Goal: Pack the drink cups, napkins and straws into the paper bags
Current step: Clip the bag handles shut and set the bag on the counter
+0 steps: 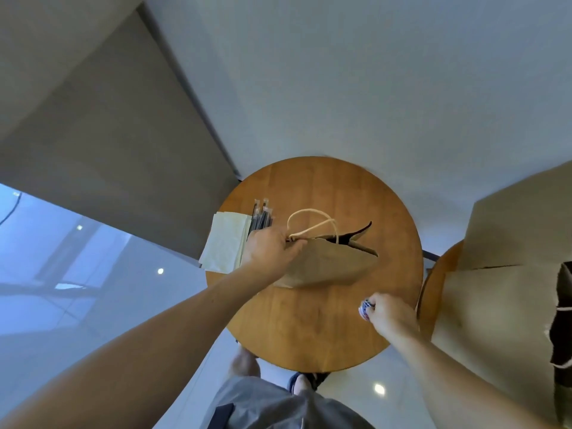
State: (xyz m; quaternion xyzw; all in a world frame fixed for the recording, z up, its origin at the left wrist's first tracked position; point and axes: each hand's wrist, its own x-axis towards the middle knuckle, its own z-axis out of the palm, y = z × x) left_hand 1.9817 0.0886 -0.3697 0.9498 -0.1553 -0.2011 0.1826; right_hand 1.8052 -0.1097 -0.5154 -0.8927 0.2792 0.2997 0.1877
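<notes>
A brown paper bag (331, 264) with cream rope handles stands on the round wooden table (309, 329), its mouth partly open toward the right. My left hand (272, 249) grips the bag's top edge by the handles. My right hand (390, 314) is closed on a drink cup (366, 308) with a blue, white and red pattern, near the table's right edge and below the bag. A stack of white napkins (224, 243) lies at the table's left edge. A bundle of dark wrapped straws (261, 216) lies beside the napkins, partly behind my left hand.
A large cardboard box (501, 274) stands at the right on a second wooden table (433, 292), with another paper bag (565, 320) at the frame's right edge. Walls rise behind the table. Glossy floor and my feet show below.
</notes>
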